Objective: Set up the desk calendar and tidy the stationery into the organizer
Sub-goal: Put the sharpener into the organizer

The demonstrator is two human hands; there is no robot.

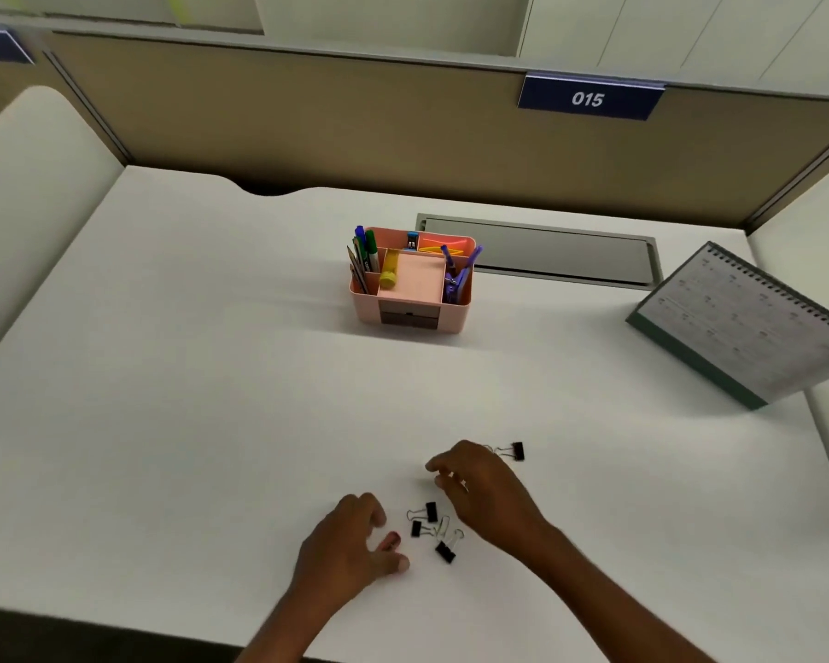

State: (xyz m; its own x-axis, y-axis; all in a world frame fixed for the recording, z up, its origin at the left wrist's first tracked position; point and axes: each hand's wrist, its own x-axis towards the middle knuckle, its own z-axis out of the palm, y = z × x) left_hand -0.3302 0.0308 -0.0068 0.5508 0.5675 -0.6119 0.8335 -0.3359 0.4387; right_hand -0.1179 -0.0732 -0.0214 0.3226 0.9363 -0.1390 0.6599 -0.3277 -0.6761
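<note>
Black clips (431, 511) lie between left hand (348, 547) and right hand (486, 490), near desk (164, 471) edge.

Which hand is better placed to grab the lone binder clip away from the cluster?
Right. The right hand is beside the lone binder clip, apparently empty; the left hand sits beyond the clustered clips, by a pink item.

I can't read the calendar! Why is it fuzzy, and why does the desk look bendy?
Head view: the calendar sits at the right edge, its pale print too small and soft to read; the wide lens bows the desk edges; the left hand and right hand look slightly smeared; the 015 sign reads clearly.
</note>
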